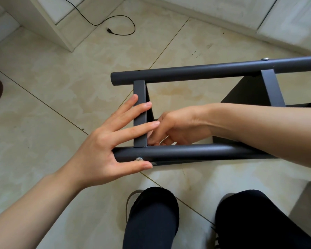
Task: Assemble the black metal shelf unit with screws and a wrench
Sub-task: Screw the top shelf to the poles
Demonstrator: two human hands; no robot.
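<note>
Right now the black metal shelf unit [214, 71] lies on its side on the tiled floor [61, 87], filling the centre and right of the frame. Its two round tubes run left to right, so the long axis goes across the picture, and flat crossbars join them. The near tube [187, 152] sits just above the person's knees [151, 212], and a silver screw [139, 159] shows on its near side, close to its left end.

Both hands meet at that lower-left corner joint. The left hand [113, 141] comes in from the lower left, fingers straight and spread: several lie across the left crossbar [140, 114], while the thumb presses the tube just under the screw. It steadies rather than grips. The right hand [176, 128] reaches in from the right, over the near tube and into the frame, fingers curled down at the inside of the joint. Whether they pinch a nut or a wrench I cannot tell; the tube hides the fingertips.

I judge the next move turns on that hidden inner side of the joint, directly behind the screw.

A black cable [115, 24] trails across the upper left.
</note>
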